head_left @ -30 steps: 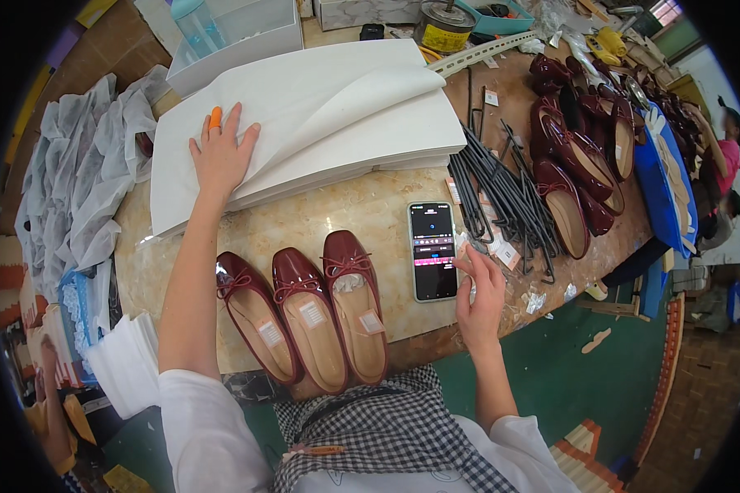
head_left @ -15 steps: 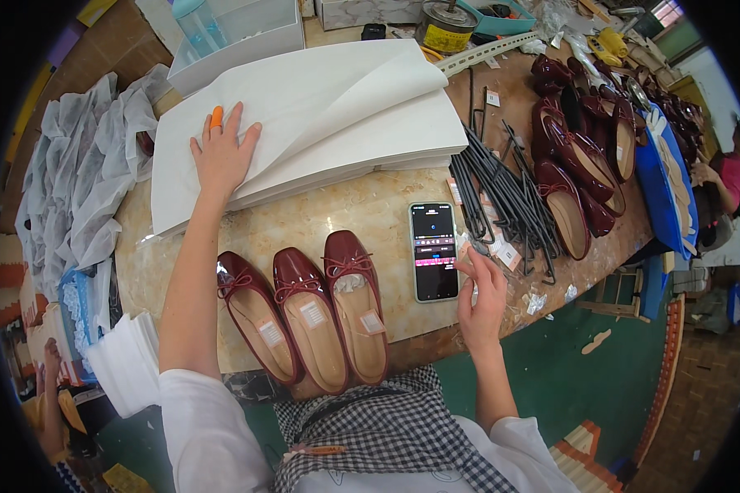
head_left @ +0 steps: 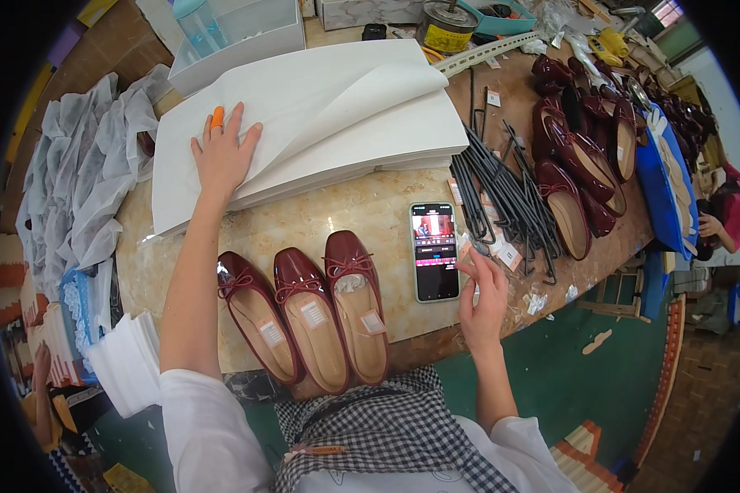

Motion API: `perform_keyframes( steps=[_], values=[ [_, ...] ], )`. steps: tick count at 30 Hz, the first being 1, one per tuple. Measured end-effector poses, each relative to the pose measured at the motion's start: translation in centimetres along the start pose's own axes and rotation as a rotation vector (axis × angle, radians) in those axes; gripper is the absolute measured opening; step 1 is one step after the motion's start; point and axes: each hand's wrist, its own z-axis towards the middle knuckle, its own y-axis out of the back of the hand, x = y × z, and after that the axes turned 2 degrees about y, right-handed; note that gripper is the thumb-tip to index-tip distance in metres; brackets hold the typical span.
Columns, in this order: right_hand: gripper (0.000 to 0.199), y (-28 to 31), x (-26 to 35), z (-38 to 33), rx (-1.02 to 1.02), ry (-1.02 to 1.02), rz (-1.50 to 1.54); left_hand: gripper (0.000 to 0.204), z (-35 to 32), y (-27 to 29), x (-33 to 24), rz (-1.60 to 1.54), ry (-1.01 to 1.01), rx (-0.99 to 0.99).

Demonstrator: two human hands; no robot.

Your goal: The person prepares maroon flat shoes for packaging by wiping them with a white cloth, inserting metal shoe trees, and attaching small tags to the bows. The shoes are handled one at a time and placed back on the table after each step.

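Note:
My left hand (head_left: 224, 156) lies flat with spread fingers on a tall stack of white paper (head_left: 304, 107); one finger wears an orange cover. The top sheet's far right corner is curled over. Close to the phone's right edge, my right hand (head_left: 483, 297) hovers with loosely bent fingers and nothing visible in them. The smartphone (head_left: 436, 279) lies face up, its screen lit with a small picture at the top. Between my arms stand three dark red patent ballet flats (head_left: 316, 345) in a row, toes away from me, each with a bow and a label on its insole.
Black metal hooked rods (head_left: 510, 197) lie right of the phone, among paper tags. More dark red flats (head_left: 580, 156) are heaped at the right, beside a blue tray (head_left: 664, 181). Shoes wrapped in white tissue (head_left: 82, 156) fill the left. A co-worker (head_left: 732, 205) is at far right.
The phone screen, dark at the top before, now shows a picture there. The co-worker at far right has shifted. My hands and the flats have not visibly moved.

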Motion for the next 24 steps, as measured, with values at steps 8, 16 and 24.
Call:
perform_keyframes(
  steps=[8, 16, 24],
  values=[
    [0.049, 0.3, 1.7, 0.3, 0.038, 0.013, 0.141, 0.033, -1.6, 3.3, -0.3, -0.383, -0.039, -0.05],
    [0.068, -0.2, 10.8, 1.9, 0.505, -0.982, 1.659, 0.01, -28.0, 13.1, -11.6, -1.007, -0.953, 0.501],
    [0.054, -3.5, 15.2, -1.7, 1.094, -0.169, 1.233, 0.015, -30.5, 13.8, -3.7, -1.191, -0.053, 0.085]
  ],
)
